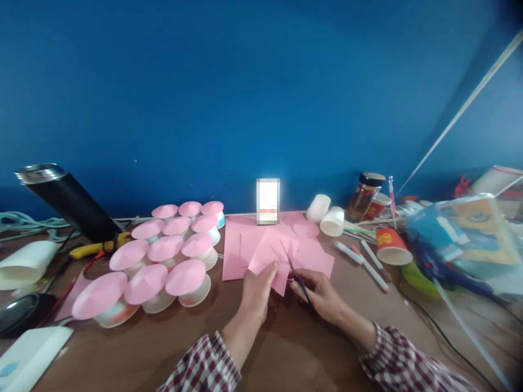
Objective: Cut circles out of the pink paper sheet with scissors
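Checked sleeves (208,366) nearest; left hand (256,291) pinches pink paper sheet (267,251); right hand (322,295) curled round black scissors (301,286), blade at sheet's right side.

Free room near us
We can pass over the near desk (155,343); scissors (301,287) block the middle, pink-topped cups (165,247) our left, markers (373,274) and red cup (390,242) our right.

Head camera | mount: wearer's head | facing: forward, down | range: close over table (281,348) | upper field: blue wall (245,98) | lower field: left hand (257,289), right hand (323,296)
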{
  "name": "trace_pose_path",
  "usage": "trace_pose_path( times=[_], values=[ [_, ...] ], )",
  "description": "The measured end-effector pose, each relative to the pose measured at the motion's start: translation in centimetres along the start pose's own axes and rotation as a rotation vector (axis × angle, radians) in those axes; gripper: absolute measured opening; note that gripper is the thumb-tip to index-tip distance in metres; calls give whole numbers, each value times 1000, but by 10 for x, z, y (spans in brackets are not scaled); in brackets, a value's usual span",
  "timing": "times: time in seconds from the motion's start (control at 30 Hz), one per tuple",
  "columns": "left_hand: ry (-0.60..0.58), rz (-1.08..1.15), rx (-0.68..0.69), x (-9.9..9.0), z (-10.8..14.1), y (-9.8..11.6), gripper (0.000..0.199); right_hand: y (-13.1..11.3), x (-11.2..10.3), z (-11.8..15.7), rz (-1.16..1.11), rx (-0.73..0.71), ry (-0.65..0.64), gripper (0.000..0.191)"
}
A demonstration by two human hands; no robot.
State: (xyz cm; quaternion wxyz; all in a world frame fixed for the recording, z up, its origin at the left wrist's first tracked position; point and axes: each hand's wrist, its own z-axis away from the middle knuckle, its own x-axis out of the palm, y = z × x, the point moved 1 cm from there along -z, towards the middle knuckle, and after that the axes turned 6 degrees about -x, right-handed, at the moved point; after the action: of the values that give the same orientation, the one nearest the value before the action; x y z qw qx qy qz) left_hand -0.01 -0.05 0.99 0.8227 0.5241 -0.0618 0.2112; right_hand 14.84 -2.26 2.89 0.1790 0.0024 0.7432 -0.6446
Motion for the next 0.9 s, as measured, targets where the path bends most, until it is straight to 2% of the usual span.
trace_pose_path(
  times=[0.53,0.7,0.9],
  values=[
    [-81,-10,15,2,1,-1,43,1,-1,0,7,13,4,33],
    [-30,-29,1,1,0,-2,43,2,-2,0,1,28,1,33],
    [-63,-4,13,0,-2,-3,44,2,-2,0,29,27,1,36]
  ],
)
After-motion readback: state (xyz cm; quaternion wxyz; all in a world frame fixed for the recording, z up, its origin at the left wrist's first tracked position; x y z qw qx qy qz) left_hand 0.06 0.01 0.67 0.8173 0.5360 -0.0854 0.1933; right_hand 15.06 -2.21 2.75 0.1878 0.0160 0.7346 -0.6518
